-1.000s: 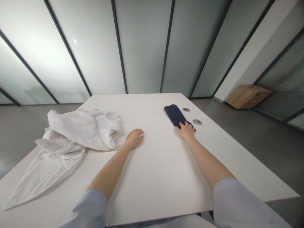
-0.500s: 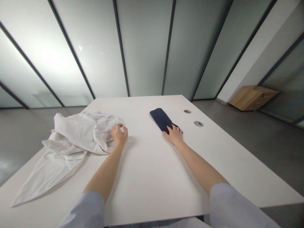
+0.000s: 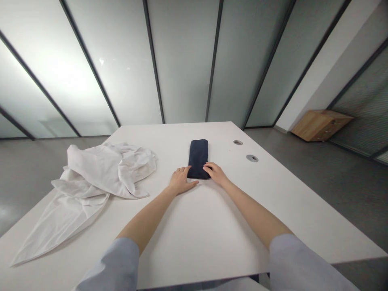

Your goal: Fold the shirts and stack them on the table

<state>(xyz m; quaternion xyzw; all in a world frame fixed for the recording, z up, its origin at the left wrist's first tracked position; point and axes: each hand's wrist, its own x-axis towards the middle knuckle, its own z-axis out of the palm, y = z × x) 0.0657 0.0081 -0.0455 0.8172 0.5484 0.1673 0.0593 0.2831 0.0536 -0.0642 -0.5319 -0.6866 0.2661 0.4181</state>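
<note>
Cloth rectangle (image 3: 198,154), navy, folded, has left hand (image 3: 181,180) alongside, thumb splayed; right hand (image 3: 217,174) on it, fingers bunched, can't tell if pinching.

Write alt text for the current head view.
A person's left hand and right hand flank the near end of a folded navy cloth on a white table, the right touching its edge. A crumpled white cloth lies to the left; two round grommets sit to the right.
</note>
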